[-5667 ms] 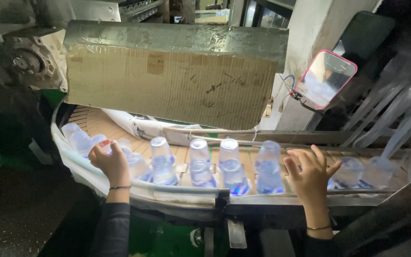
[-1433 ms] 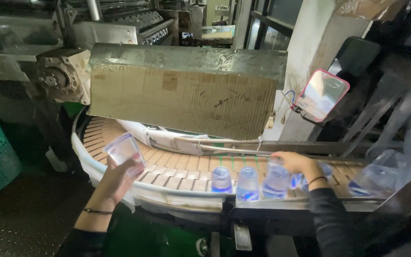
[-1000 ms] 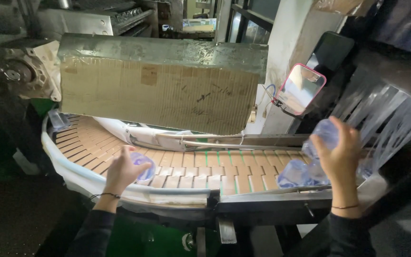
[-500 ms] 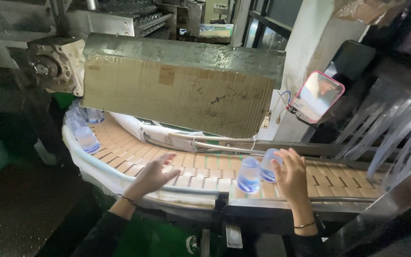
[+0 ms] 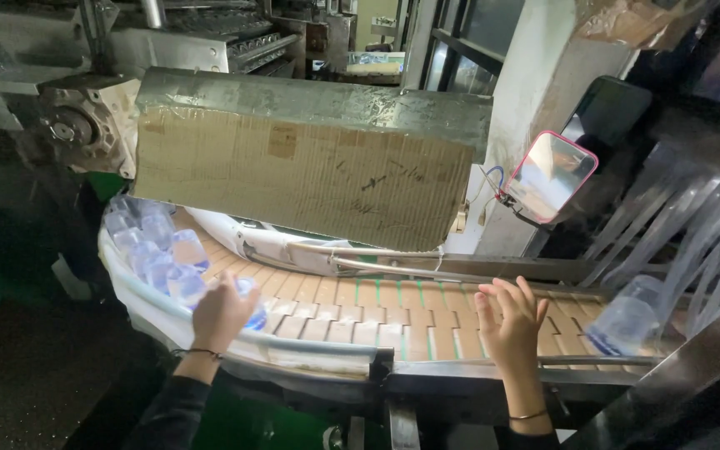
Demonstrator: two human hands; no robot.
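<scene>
Left hand (image 5: 225, 310) grips a clear bottle (image 5: 252, 304) at the conveyor (image 5: 393, 310) bend; right hand (image 5: 510, 321) spread, empty; clustered bottles (image 5: 153, 246) still waiting.

A dim factory hall lay around, with grey machinery (image 5: 193, 42) at 11 o'clock. A white pillar (image 5: 535, 92) stood at 1 o'clock; dark floor (image 5: 35, 375) spread at 8 o'clock.

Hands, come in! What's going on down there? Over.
Left hand on a bottle in the cluster. Right hand open, empty, over the belt. One bottle far right. Nothing blocking.
</scene>
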